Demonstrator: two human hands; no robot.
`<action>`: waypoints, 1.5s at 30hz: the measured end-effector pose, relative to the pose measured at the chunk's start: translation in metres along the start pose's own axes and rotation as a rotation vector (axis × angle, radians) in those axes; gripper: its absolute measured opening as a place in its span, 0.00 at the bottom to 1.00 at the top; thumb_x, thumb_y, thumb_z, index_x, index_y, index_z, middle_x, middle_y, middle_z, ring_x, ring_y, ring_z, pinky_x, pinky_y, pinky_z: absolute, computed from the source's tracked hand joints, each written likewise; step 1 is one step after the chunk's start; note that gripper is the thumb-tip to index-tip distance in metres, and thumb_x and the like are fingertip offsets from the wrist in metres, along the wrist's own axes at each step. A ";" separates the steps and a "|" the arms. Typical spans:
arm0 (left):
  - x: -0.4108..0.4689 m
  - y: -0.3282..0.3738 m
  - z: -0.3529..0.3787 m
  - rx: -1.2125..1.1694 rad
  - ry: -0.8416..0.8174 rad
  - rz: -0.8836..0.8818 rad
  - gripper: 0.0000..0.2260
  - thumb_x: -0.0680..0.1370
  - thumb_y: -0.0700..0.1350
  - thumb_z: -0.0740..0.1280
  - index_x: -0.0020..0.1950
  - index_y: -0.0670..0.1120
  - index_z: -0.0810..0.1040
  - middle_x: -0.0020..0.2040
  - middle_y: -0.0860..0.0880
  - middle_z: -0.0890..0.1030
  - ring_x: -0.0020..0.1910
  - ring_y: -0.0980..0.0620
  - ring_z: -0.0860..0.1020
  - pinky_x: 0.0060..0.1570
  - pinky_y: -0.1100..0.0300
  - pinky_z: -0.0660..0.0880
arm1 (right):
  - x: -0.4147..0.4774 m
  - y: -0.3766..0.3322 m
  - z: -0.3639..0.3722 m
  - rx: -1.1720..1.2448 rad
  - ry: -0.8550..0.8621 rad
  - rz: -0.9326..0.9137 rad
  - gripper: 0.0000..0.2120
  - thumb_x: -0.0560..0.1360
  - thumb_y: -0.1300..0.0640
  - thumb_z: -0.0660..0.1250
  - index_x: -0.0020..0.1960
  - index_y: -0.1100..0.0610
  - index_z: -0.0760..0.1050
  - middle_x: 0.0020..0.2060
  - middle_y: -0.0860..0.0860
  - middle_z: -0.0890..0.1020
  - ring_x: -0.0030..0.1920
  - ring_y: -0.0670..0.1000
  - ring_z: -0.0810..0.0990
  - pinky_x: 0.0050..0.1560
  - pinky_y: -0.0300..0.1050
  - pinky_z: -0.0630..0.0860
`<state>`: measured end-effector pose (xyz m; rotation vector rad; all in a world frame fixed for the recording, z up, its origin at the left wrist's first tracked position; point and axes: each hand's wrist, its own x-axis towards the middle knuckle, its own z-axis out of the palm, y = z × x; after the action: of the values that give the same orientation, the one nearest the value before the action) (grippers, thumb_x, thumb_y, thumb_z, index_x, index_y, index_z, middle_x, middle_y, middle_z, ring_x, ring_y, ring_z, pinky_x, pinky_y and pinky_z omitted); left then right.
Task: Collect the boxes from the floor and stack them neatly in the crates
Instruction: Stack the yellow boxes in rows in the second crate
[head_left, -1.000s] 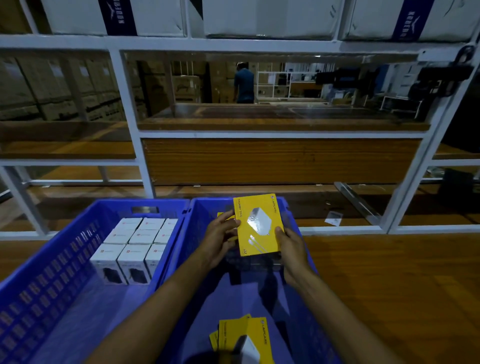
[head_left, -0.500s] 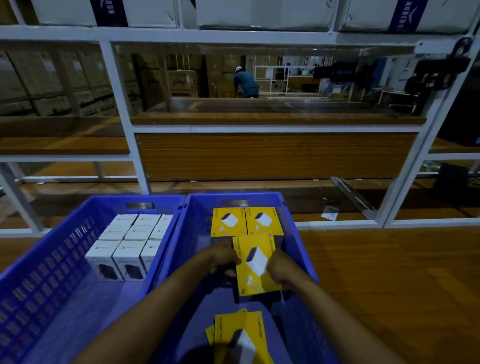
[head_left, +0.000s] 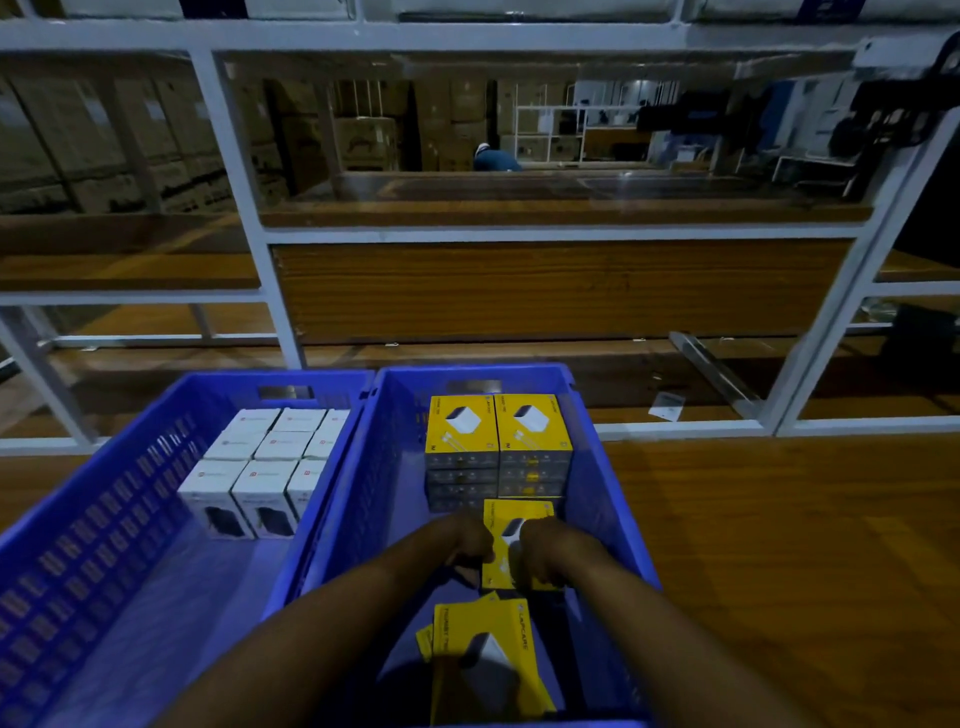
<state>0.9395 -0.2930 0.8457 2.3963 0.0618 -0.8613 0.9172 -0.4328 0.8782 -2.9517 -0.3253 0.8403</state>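
Two blue crates stand side by side on the wooden floor. In the right crate (head_left: 608, 467), two stacks of yellow boxes (head_left: 496, 431) sit against the far wall. Low in front of those stacks lies another yellow box (head_left: 511, 517), flat, gripped by my left hand (head_left: 460, 540) on its left edge and my right hand (head_left: 558, 553) on its right edge. Closer to me in the same crate lie loose yellow boxes (head_left: 488, 649). The left crate (head_left: 104, 499) holds rows of white boxes (head_left: 265, 462) at its far end.
A white metal shelf rack (head_left: 283, 291) with wooden boards stands right behind the crates. A small white packet (head_left: 666, 405) lies on the rack's lowest board at the right. A person (head_left: 493, 158) bends far off behind the rack. Wooden floor (head_left: 779, 545) spreads to the right.
Both hands have carried the yellow box from above the crate down into it, to just in front of the two stacks. The distant person has bent lower.
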 end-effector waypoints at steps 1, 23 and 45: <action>0.006 -0.001 0.001 -0.022 0.001 0.002 0.05 0.80 0.39 0.66 0.54 0.39 0.77 0.54 0.40 0.81 0.54 0.44 0.81 0.48 0.55 0.77 | 0.005 0.001 0.003 -0.003 -0.019 0.020 0.23 0.78 0.62 0.66 0.70 0.68 0.68 0.65 0.65 0.76 0.60 0.61 0.78 0.52 0.52 0.74; -0.024 0.027 -0.016 0.430 0.015 0.187 0.07 0.81 0.40 0.63 0.48 0.37 0.77 0.42 0.39 0.72 0.36 0.47 0.69 0.38 0.60 0.71 | 0.002 0.000 -0.013 0.152 -0.062 -0.058 0.08 0.72 0.53 0.72 0.43 0.56 0.76 0.41 0.54 0.79 0.35 0.54 0.77 0.39 0.47 0.75; -0.049 0.019 -0.036 0.369 -0.466 0.120 0.11 0.77 0.45 0.71 0.57 0.44 0.79 0.46 0.49 0.79 0.45 0.50 0.76 0.53 0.49 0.75 | -0.010 -0.003 -0.015 0.479 -0.354 -0.130 0.20 0.76 0.60 0.72 0.63 0.70 0.75 0.41 0.57 0.79 0.36 0.49 0.79 0.40 0.41 0.82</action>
<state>0.9262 -0.2819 0.9070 2.4230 -0.4537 -1.4489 0.9164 -0.4320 0.8960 -2.3170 -0.2793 1.2224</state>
